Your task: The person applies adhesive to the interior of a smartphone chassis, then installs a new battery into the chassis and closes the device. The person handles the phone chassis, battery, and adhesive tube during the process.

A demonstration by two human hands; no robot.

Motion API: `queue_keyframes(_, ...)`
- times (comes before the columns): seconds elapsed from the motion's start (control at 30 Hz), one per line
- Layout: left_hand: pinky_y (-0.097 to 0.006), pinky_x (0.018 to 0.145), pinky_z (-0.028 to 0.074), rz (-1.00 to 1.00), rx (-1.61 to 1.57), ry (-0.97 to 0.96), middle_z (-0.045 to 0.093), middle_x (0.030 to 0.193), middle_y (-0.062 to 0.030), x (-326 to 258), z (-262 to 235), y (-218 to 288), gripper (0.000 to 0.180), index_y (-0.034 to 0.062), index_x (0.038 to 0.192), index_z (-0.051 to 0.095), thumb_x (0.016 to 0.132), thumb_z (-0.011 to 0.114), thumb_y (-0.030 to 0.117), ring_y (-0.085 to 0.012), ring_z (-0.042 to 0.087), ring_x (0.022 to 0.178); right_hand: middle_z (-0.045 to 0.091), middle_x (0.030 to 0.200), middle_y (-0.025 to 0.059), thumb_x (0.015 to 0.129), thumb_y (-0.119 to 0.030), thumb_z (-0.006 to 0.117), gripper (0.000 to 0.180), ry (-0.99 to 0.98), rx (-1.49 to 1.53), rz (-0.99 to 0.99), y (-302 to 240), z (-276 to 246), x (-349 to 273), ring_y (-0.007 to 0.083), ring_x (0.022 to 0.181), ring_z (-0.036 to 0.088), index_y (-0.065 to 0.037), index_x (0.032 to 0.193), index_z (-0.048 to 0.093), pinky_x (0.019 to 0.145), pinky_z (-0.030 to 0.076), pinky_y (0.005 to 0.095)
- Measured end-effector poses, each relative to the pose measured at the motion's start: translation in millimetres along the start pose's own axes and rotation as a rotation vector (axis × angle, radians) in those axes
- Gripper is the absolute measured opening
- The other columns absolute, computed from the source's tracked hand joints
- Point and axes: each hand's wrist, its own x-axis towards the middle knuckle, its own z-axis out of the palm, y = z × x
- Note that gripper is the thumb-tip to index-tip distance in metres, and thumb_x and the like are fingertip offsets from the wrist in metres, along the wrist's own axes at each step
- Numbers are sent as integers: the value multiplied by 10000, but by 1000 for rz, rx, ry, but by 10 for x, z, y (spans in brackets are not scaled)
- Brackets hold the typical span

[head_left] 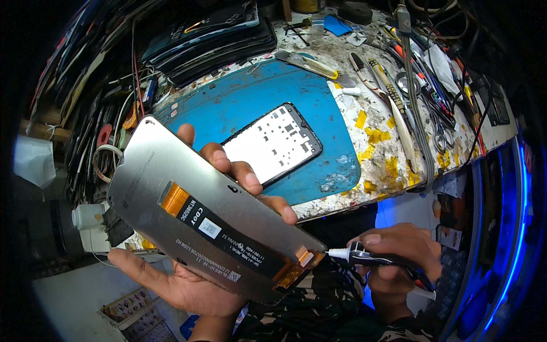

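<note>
My left hand point(199, 292) is closed round a phone screen panel point(171, 154), its palm beneath and its fingers over the far edge. The panel's silver metal back faces up, with a dark flex strip and orange ribbon connectors point(299, 267) near its right end. In my right hand point(399, 262) is a small tube of glue point(376, 259), dark with a white nozzle. The nozzle tip is at the panel's right edge, beside the connectors; whether it touches I cannot tell. Beyond the panel, a black phone frame point(315, 149) with a white, dark-patched inside lies on the blue mat point(336, 171).
A stack of dark panels point(211, 45) stands at the back left, with many thin panels upright beside it. Brushes point(403, 134), tweezers and scissors point(442, 137) crowd the table's right side. Yellow tape scraps point(376, 135) dot the worn white tabletop.
</note>
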Motion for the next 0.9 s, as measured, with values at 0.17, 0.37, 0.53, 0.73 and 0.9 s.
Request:
queue_keyframes(0.17,-488,691,536,-5,-22,-27,370,1313,-192,-4,-17,-14,973,77,1514,55,862,179,788,-293,471,1089,710,933,127,721,-23,783,436,-8,-74,37,-49,-14,25,246,825,717,-38,1135,648,705,565,326)
queue_keyframes(0.37,-481,687,537,0,-26,-29,374,1306,-193,-1,-25,-25,977,78,1512,41,860,179,791,-289,472,1085,709,934,126,709,-23,786,451,-22,-35,41,-34,-26,30,233,811,717,-44,1138,648,671,564,314)
queue_keyframes(0.53,-474,693,538,-5,-15,-7,375,1309,-191,-6,-15,-27,981,74,1511,44,859,191,793,-286,474,1077,714,918,124,715,-36,785,418,20,-87,12,-30,-3,30,231,795,719,-40,1114,658,670,566,309)
queue_keyframes(0.73,-472,691,533,-2,-17,-8,377,1308,-189,-5,-16,-24,979,75,1512,42,863,204,789,-285,475,1076,718,901,126,723,-52,786,407,19,-54,20,-12,22,28,230,784,720,-41,1111,661,667,565,307)
queue_keyframes(0.9,-477,682,527,25,-14,60,364,1305,-184,-1,-6,-9,951,66,1512,40,886,226,757,-282,476,1064,718,848,130,820,-160,740,333,70,33,-83,163,18,-98,231,736,720,-27,1112,652,627,567,312)
